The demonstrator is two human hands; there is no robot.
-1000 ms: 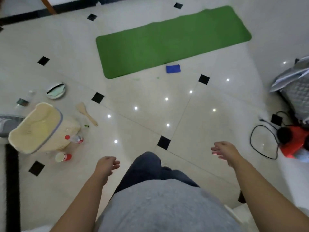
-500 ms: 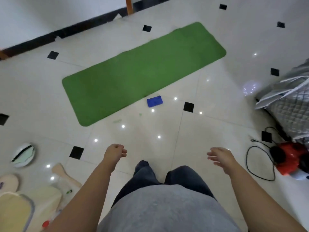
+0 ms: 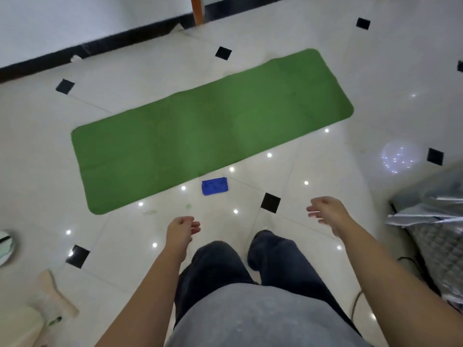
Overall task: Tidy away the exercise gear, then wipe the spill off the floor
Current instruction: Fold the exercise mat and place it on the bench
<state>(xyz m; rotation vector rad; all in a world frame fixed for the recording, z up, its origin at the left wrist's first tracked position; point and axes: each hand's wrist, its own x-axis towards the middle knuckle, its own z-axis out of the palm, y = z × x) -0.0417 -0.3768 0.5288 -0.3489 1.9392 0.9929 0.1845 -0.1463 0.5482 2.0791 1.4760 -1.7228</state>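
A green exercise mat [image 3: 208, 131] lies flat and unrolled on the white tiled floor ahead of me. A small blue cloth [image 3: 214, 186] sits on the tiles just beside the mat's near edge. Faint greenish spill marks [image 3: 187, 206] show on the floor near the mat's near left corner. My left hand [image 3: 181, 229] hangs in front of me with fingers loosely curled, holding nothing. My right hand [image 3: 327, 211] is out to the right with relaxed fingers, also empty. Both hands are short of the mat and cloth.
A wooden spatula [image 3: 56, 295] and a round plate [image 3: 6, 246] lie at the left edge. A quilted grey cover [image 3: 436, 221] and a black cable [image 3: 357, 304] are at the right. A dark skirting [image 3: 100, 43] runs along the far wall.
I have stepped closer to the mat; it and the blue cloth now sit nearer and larger. The basket, bottle and cup at the left have slid out of view. Both hands stay empty.
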